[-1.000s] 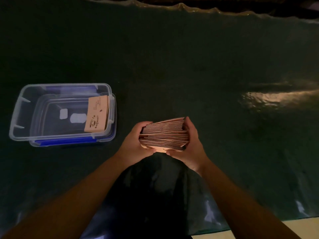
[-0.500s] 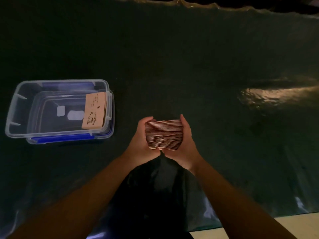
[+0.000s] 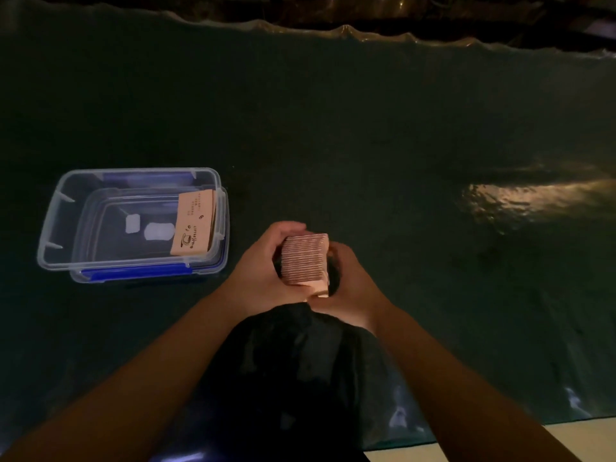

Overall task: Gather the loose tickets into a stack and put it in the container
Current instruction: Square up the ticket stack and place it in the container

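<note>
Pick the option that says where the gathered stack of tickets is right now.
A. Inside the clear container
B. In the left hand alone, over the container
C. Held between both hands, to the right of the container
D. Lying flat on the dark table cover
C: the stack of tickets is held between the left hand and right hand, to the right of the clear container, which holds other tickets.
</note>
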`<state>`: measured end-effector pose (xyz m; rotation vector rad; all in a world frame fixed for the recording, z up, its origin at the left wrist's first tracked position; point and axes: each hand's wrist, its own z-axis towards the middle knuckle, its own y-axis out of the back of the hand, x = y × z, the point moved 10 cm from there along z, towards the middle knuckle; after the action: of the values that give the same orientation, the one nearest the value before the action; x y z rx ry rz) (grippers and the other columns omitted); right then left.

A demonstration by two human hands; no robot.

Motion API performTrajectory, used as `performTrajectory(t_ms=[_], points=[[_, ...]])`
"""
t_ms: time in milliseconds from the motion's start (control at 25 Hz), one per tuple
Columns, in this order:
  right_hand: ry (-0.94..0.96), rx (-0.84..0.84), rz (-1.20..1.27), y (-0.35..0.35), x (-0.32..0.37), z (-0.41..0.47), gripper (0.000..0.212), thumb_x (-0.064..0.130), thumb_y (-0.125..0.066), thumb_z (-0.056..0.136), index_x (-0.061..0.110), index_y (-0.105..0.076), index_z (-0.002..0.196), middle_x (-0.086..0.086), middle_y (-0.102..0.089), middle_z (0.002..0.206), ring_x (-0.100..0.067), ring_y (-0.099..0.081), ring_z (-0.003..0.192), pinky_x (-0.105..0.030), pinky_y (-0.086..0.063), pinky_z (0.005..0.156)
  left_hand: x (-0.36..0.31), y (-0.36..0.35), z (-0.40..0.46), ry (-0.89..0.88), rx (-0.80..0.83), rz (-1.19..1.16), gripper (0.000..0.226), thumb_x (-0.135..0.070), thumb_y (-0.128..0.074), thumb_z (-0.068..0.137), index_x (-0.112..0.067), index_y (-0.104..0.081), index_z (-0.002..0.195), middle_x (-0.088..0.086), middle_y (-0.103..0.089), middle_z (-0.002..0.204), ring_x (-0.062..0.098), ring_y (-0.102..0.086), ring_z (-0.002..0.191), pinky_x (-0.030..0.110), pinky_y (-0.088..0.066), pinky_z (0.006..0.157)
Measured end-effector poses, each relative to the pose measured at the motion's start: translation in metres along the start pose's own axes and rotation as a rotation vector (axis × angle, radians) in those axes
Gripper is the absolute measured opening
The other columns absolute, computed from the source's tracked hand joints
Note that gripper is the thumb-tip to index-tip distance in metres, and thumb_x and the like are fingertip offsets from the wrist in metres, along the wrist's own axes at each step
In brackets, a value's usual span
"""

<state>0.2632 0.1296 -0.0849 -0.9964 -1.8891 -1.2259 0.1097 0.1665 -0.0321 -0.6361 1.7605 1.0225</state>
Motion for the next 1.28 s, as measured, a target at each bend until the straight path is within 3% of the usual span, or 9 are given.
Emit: performTrajectory(t_ms=[120,240,360,480,600,720,920,1080,1280], points=[[-0.024,-0.017,0.217,-0.022,0.001,0.001,0.1,0.01,-0.093,0.066,0.025,-0.041,0.15,0.0,-0.066,0.138,-0.017,-0.067,0.124,-0.041,-0.058,0.1,-0.013,-0.001,-0.004,-0.062,-0.021,-0.013,0.097,-0.029,-0.094,0.062,-0.038,-0.044,0.145,-0.026,-0.057,0.138,-0.006,-0.055,0.13,0.008,-0.044,0.101],[-0.054,-0.03,0.271,-0.035,0.002,0.0,0.102,0.017,-0.097,0.066,0.026,-0.041,0.152,0.004,-0.065,0.141,-0.01,-0.066,0.125,-0.041,-0.056,0.105,0.01,-0.011,-0.014,-0.002,-0.055,-0.065,0.103,-0.015,-0.094,0.066,-0.038,-0.04,0.15,-0.026,-0.057,0.137,-0.006,-0.056,0.129,0.015,-0.047,0.104],[-0.021,0.018,0.242,-0.049,0.009,-0.003,0.122,0.024,-0.097,0.07,0.03,-0.019,0.164,0.01,-0.046,0.159,0.002,-0.051,0.138,-0.018,-0.045,0.111,0.046,-0.025,-0.019,0.145,-0.113,-0.16,0.114,-0.012,-0.095,0.066,-0.037,-0.029,0.157,-0.032,-0.06,0.131,-0.016,-0.055,0.123,0.005,-0.043,0.1],[-0.007,0.065,0.244,-0.061,0.014,-0.003,0.136,0.021,-0.094,0.073,0.034,0.003,0.167,0.011,-0.03,0.166,0.009,-0.04,0.144,-0.002,-0.037,0.105,0.073,-0.034,-0.016,0.27,-0.142,-0.138,0.102,-0.018,-0.091,0.075,-0.036,-0.031,0.155,-0.038,-0.053,0.116,-0.041,-0.044,0.1,-0.013,-0.032,0.081],[-0.01,0.046,0.227,-0.062,0.009,-0.002,0.126,0.013,-0.091,0.077,0.034,-0.003,0.164,0.016,-0.038,0.155,0.025,-0.042,0.131,0.003,-0.036,0.098,0.09,-0.039,-0.011,0.296,-0.099,-0.096,0.092,-0.016,-0.09,0.075,-0.041,-0.035,0.145,-0.033,-0.054,0.113,-0.033,-0.052,0.103,-0.008,-0.04,0.075],[-0.039,0.047,0.218,-0.065,-0.001,0.0,0.113,-0.003,-0.078,0.084,0.04,-0.005,0.159,0.009,-0.039,0.155,0.031,-0.042,0.124,0.004,-0.035,0.097,0.101,-0.039,-0.007,0.373,-0.059,-0.045,0.075,-0.025,-0.084,0.083,-0.029,-0.045,0.147,-0.03,-0.052,0.105,-0.011,-0.06,0.102,0.002,-0.037,0.072],[-0.065,0.059,0.186,-0.068,-0.011,0.004,0.118,-0.002,-0.077,0.084,0.039,0.0,0.164,0.027,-0.043,0.143,0.03,-0.044,0.124,0.006,-0.036,0.094,0.109,-0.044,-0.006,0.34,-0.011,-0.033,0.093,-0.035,-0.084,0.073,-0.041,-0.035,0.152,-0.036,-0.05,0.116,-0.034,-0.049,0.099,0.005,-0.036,0.081],[-0.099,0.066,0.202,-0.072,-0.017,0.007,0.119,-0.004,-0.076,0.086,0.04,0.002,0.164,0.033,-0.041,0.141,0.034,-0.043,0.12,0.009,-0.035,0.09,0.115,-0.045,-0.003,0.375,-0.014,-0.018,0.085,-0.041,-0.081,0.075,-0.034,-0.043,0.151,-0.028,-0.051,0.12,-0.003,-0.056,0.12,0.011,-0.032,0.09],[-0.175,0.056,0.265,-0.072,-0.01,0.004,0.107,-0.017,-0.059,0.086,0.037,-0.009,0.164,0.026,-0.049,0.139,0.033,-0.049,0.112,-0.003,-0.045,0.096,0.094,-0.04,-0.01,0.367,-0.019,-0.112,0.085,-0.041,-0.085,0.061,-0.05,-0.042,0.134,-0.031,-0.054,0.117,-0.026,-0.055,0.097,0.01,-0.038,0.091]])
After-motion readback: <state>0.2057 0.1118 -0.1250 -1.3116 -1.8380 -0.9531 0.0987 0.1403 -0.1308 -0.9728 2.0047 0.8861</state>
